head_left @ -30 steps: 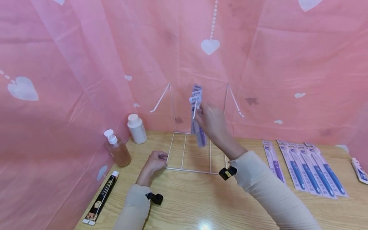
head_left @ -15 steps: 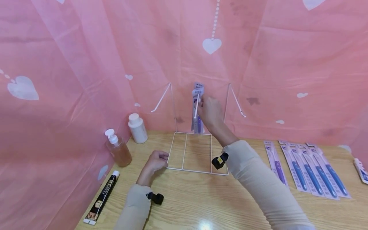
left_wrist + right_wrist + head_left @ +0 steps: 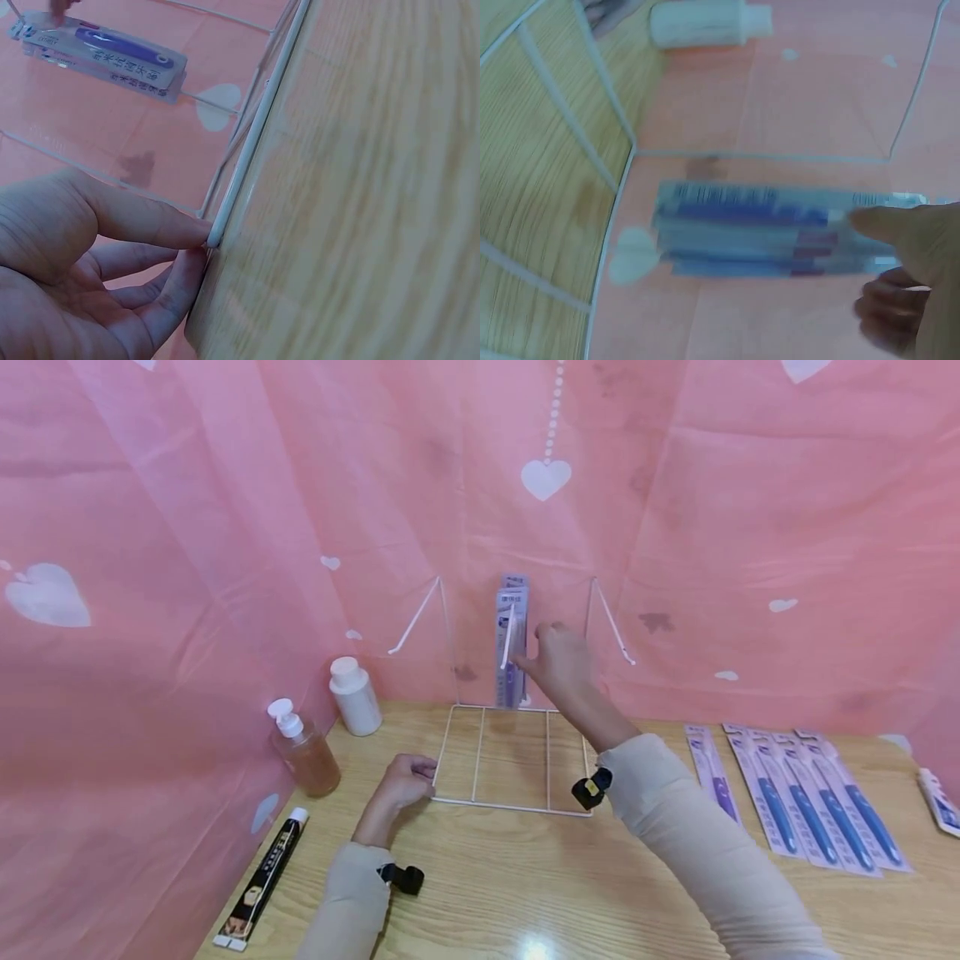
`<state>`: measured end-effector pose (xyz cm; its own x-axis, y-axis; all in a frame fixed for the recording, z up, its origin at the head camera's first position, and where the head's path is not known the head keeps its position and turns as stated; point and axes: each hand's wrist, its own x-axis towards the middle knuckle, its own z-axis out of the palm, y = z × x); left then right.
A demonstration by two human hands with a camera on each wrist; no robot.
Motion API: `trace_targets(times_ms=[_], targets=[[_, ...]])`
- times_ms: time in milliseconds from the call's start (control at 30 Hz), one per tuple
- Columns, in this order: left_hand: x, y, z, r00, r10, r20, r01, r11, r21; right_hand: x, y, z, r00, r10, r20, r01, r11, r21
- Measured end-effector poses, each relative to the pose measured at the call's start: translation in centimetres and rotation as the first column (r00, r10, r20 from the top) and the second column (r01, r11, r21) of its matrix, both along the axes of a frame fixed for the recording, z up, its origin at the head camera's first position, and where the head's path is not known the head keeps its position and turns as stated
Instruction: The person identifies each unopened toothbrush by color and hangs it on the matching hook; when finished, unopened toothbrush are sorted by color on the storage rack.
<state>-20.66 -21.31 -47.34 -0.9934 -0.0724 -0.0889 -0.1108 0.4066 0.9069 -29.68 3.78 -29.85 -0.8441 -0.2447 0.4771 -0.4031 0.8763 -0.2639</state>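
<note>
A white wire rack [image 3: 512, 807] stands on the table, its middle hook [image 3: 506, 647] carrying several packaged toothbrushes [image 3: 512, 687]. My left hand [image 3: 402, 781] pinches the rack's front left corner; the left wrist view shows thumb and forefinger at the wire [image 3: 241, 169]. My right hand [image 3: 564, 660] is beside the hanging packs, thumb pointing at them and the other fingers loosely bent, holding nothing. In the right wrist view the packs [image 3: 735, 225] are blurred, with the thumb over or against their near end; whether it touches cannot be told.
On the right lie a purple packaged toothbrush [image 3: 716, 781], several blue ones [image 3: 817, 802] and a toothpaste tube [image 3: 937, 802]. At left are a white bottle [image 3: 356, 697], a pump bottle [image 3: 306, 760] and a black toothpaste box [image 3: 261, 881]. Bare side hooks [image 3: 617, 625] jut from the rack.
A toothbrush pack that my right hand held at the middle hook has slid back along it and now hangs with the others. My right hand has let go and drawn slightly right.
</note>
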Motion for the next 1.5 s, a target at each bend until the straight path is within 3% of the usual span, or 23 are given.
trace_targets(times_ms=[167, 300, 467, 633, 800, 1167, 1400, 1500], targets=[[0.2, -0.5, 0.2, 1.0, 0.021, 0.008, -0.021, 1.0, -0.014, -0.8, 3.2, -1.8, 0.999, 0.015, 0.05, -0.018, 0.998, 0.058], [0.2, -0.7, 0.1, 1.0, 0.026, 0.018, -0.026, 1.0, -0.014, -1.2, 6.9, -3.4, 0.992, -0.024, 0.121, 0.015, 0.997, 0.078], [0.3, -0.5, 0.0, 1.0, 0.027, 0.013, -0.027, 1.0, -0.013, -1.5, 12.4, -5.9, 0.991, -0.065, 0.117, 0.047, 0.987, 0.154], [0.1, -0.3, 0.0, 1.0, 0.029, 0.009, -0.029, 1.0, -0.011, -1.6, 18.1, -8.8, 0.965, -0.13, 0.227, 0.09, 0.979, 0.18], [-0.3, -0.2, 0.0, 1.0, 0.026, 0.008, -0.026, 1.0, 0.006, -2.0, 22.4, -10.7, 0.931, -0.192, 0.312, 0.141, 0.974, 0.177], [0.1, 0.0, 0.2, 0.999, 0.041, 0.011, -0.041, 0.999, 0.017, -1.3, 25.1, -12.1, 0.874, -0.238, 0.423, 0.167, 0.966, 0.199], [0.1, 0.1, 0.2, 0.999, 0.036, 0.018, -0.036, 0.999, -0.005, -0.9, 25.9, -13.0, 0.814, -0.278, 0.51, 0.206, 0.959, 0.193], [0.1, 0.2, 0.3, 0.999, 0.035, 0.022, -0.035, 0.999, -0.014, -1.0, 26.1, -13.3, 0.806, -0.282, 0.521, 0.218, 0.959, 0.182]])
